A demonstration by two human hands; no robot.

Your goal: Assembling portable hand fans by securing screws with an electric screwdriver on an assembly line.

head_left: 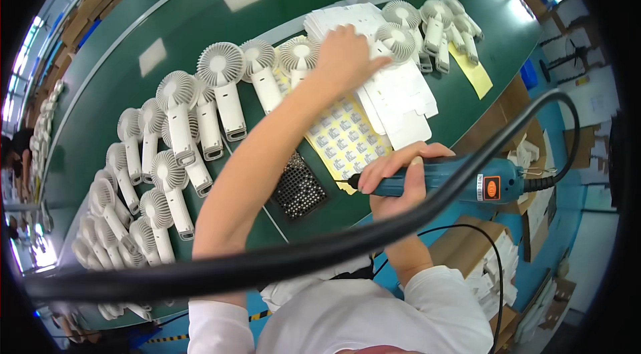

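My right hand [405,177] is wrapped around a teal electric screwdriver [444,179], held level with its thin bit pointing left. Over a stack of white card sheets [400,97], my left hand [347,57] reaches out, thumb spread and fingers bent downward; nothing shows in it. One white handheld fan [396,42] lies just right of that hand, and another fan [298,54] is to its left, partly behind the wrist. Below the left wrist lies a yellow sheet of printed stickers [344,137]. A black perforated tray of small screws [298,187] sits left of the screwdriver's bit.
Many white handheld fans [177,110] stand in rows on the green table [200,17] to the left. More fans [437,24] lie at the far right beside a yellow paper strip [473,74]. A thick black cable [320,244] loops across the front. Cardboard boxes [467,250] stand at lower right.
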